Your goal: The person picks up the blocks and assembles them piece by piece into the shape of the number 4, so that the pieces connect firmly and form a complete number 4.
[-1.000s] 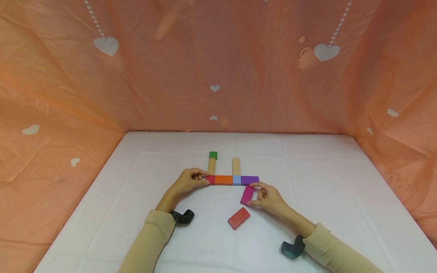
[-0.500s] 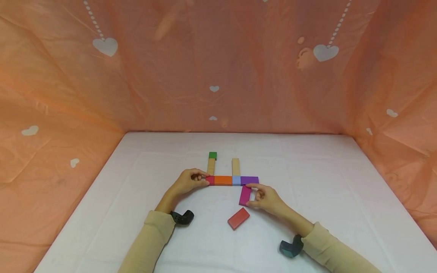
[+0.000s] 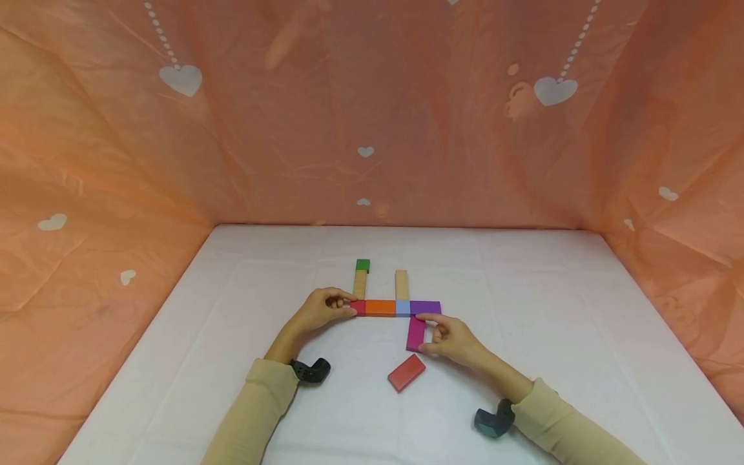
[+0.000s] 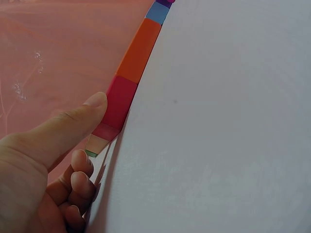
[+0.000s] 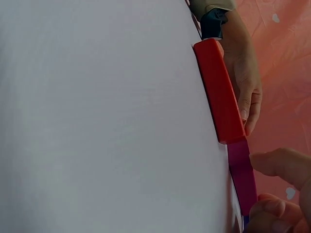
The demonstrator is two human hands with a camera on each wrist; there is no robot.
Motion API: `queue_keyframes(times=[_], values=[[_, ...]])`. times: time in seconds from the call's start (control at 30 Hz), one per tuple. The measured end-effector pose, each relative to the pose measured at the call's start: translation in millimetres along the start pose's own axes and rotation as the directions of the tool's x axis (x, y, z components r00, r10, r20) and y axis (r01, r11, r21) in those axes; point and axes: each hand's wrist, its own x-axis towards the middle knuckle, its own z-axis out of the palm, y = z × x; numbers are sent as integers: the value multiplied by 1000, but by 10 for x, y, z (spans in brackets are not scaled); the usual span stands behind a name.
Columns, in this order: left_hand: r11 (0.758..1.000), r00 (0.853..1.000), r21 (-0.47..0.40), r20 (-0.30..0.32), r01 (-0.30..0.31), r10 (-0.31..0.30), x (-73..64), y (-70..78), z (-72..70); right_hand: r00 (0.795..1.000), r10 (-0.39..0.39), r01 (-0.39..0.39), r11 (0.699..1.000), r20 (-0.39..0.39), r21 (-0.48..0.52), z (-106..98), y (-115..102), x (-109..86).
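In the head view, a row of flat coloured blocks lies on the white table. It runs from a crimson block (image 3: 360,308) through an orange block (image 3: 380,308) and a light blue block (image 3: 403,308) to a purple block (image 3: 426,307). My left hand (image 3: 322,307) pinches the crimson block between thumb and index finger. With my right hand (image 3: 456,338) I hold a magenta block (image 3: 415,334) by thumb and index finger, its far end against the purple block's near side. The magenta block stands nearly square to the row. A loose red block (image 3: 406,372) lies slanted nearer to me.
Two natural wood blocks extend away behind the row: the left wood block (image 3: 360,284) ends at a green block (image 3: 363,265), the right wood block (image 3: 402,284) stands alone. An orange cloth (image 3: 372,116) with hearts encloses the table (image 3: 523,278).
My right hand has shifted slightly left and turned the magenta block from a slant to nearly straight against the purple block. My left hand has stayed in place.
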Motion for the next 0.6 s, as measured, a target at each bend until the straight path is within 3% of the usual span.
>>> queue_keyframes(times=[0.33, 0.6], values=[[1000, 1000, -11, -3, 6, -6, -6, 2, 2, 999, -29, 28, 999, 27, 24, 29, -23, 10], [1000, 1000, -15, -4, 11, -11, 4, 1, 7, 999, 21, -21, 1000, -48, -2, 28, -35, -20]])
